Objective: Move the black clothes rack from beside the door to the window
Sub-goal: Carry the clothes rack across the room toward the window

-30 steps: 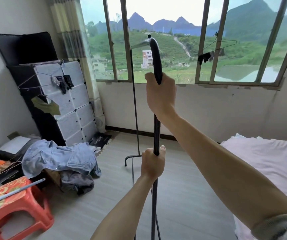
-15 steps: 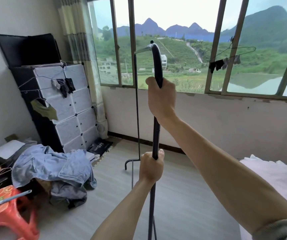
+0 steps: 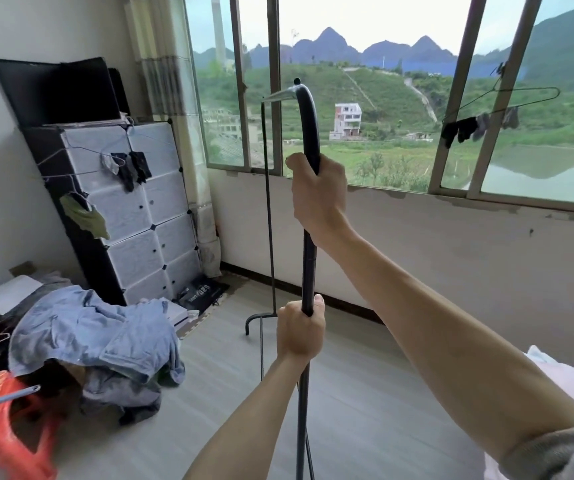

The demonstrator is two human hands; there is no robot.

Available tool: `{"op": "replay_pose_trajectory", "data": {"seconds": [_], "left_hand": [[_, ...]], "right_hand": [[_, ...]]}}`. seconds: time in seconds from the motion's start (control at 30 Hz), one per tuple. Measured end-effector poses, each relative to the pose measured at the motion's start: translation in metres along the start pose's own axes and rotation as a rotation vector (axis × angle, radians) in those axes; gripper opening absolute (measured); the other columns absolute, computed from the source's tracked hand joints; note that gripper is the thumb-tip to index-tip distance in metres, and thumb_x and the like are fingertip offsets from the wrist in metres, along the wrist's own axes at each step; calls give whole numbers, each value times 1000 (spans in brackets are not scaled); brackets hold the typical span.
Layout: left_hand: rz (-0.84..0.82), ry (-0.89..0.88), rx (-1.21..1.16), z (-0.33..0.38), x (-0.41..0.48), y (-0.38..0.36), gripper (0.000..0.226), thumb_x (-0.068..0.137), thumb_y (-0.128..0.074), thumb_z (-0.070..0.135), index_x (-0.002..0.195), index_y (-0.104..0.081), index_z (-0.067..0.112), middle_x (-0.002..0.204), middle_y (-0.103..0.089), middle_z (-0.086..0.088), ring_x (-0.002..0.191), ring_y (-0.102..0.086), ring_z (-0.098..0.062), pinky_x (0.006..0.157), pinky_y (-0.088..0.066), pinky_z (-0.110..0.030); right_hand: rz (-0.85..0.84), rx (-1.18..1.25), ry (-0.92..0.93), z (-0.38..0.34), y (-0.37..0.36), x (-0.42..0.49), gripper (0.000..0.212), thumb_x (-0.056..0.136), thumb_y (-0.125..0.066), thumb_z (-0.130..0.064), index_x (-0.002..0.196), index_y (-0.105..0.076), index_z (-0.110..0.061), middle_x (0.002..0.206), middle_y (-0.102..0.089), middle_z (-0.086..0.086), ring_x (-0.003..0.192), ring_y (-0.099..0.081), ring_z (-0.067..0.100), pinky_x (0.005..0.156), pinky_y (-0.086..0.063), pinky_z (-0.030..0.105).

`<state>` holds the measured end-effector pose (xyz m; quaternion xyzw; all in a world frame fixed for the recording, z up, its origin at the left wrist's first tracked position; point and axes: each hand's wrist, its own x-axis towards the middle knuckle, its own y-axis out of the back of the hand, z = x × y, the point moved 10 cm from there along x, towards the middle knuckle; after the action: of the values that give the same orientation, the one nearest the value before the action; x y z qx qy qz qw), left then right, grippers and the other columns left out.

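Note:
The black clothes rack (image 3: 308,268) stands end-on in front of me, its near upright running from the floor up to a curved top. My right hand (image 3: 318,195) grips that upright high up, just under the curve. Lower down, my left hand (image 3: 300,330) is closed around the same pole. The rack's thin far upright and a curved foot (image 3: 259,320) show behind, a little above or on the floor near the wall. The wide window (image 3: 365,109) fills the wall straight ahead.
A black-and-white cube cabinet (image 3: 133,216) stands at the left by the curtain (image 3: 171,116). A heap of blue clothes (image 3: 95,337) and a red stool (image 3: 0,427) lie at the lower left. A bed (image 3: 562,379) is at the right. Bare floor lies ahead.
The view has closed in on the window wall, and the rack with both hands on it has come nearer to the window. The grip of both hands is unchanged.

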<state>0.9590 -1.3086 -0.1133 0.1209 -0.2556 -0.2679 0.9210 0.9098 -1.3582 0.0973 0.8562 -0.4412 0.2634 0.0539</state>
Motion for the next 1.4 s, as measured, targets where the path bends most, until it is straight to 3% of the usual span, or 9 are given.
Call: {"op": "replay_pose_trajectory", "data": {"seconds": [0.3, 0.57, 0.83, 1.03, 1.23, 1.4], "left_hand": [[76, -35, 26, -21, 89, -38, 64, 96, -53, 15, 40, -23, 17, 31, -36, 1, 43, -46, -10, 45, -30, -16], [103, 65, 40, -53, 198, -95, 63, 97, -53, 20, 39, -29, 16, 35, -36, 4, 41, -46, -10, 41, -27, -19], [161, 117, 56, -57, 237, -132, 62, 98, -52, 20, 39, -33, 18, 37, -40, 6, 42, -50, -6, 40, -29, -17], [261, 202, 121, -55, 288, -199, 59, 98, -49, 28, 41, -39, 15, 42, -49, 3, 45, -47, -11, 45, -28, -25], [355, 247, 144, -49, 333, -265, 55, 96, -48, 29, 49, -52, 2, 49, -61, -10, 53, -59, -26, 52, -41, -32], [360, 298, 123, -44, 374, -314, 55, 94, -46, 33, 44, -42, 13, 49, -60, -8, 56, -60, -30, 53, -44, -35]], "right_hand": [[-18, -4, -8, 52, 6, 89, 45, 88, -53, -11, 52, -28, -21, 41, -25, -12, 38, -21, 12, 43, -19, 24], [-53, 11, -32, 120, 13, 207, 38, 85, -54, -15, 56, -29, -20, 46, -26, -4, 41, -20, 15, 46, -19, 29], [-147, 41, -12, 147, 25, 259, 28, 82, -55, -22, 62, -37, -14, 51, -29, 3, 45, -24, 17, 47, -19, 34], [-252, 139, -11, 181, 69, 331, 21, 88, -54, -14, 69, -45, -10, 54, -32, 7, 44, -26, 16, 45, -20, 29], [-354, 204, -16, 213, 109, 397, 37, 87, -54, -12, 57, -34, -17, 50, -31, 5, 41, -24, 15, 43, -20, 23], [-398, 206, -13, 231, 139, 447, 39, 86, -55, -14, 55, -32, -20, 49, -28, 3, 39, -22, 14, 44, -17, 24]]}}
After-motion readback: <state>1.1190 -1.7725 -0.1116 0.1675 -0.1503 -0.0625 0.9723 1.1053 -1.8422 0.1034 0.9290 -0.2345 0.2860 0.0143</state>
